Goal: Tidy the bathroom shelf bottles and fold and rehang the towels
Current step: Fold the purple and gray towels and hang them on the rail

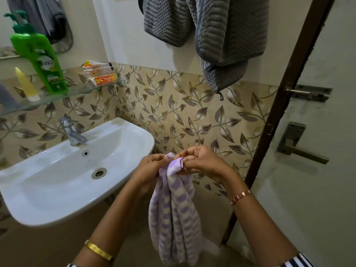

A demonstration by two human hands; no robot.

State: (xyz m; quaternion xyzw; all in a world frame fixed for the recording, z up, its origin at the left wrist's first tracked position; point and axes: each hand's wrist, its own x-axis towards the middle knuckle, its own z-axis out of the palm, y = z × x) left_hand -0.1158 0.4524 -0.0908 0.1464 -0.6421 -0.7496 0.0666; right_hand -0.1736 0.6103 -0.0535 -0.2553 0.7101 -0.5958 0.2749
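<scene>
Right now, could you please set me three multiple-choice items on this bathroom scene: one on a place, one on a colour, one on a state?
1. Where does the green bottle stand?
A. In the sink
B. On the glass shelf
C. On the floor

2. What colour is the towel in the hands?
A. Lilac and white
B. Plain red
C. Black

3. How is that towel held?
A. Spread flat over the sink
B. Hung on the door handle
C. Pinched at its top by the left hand and right hand, hanging bunched below

Answers: 1 B, the bottle rests on the shelf above the tap. 2 A, its pattern shows lilac and white. 3 C, both hands' fingers grip the top edge.
</scene>
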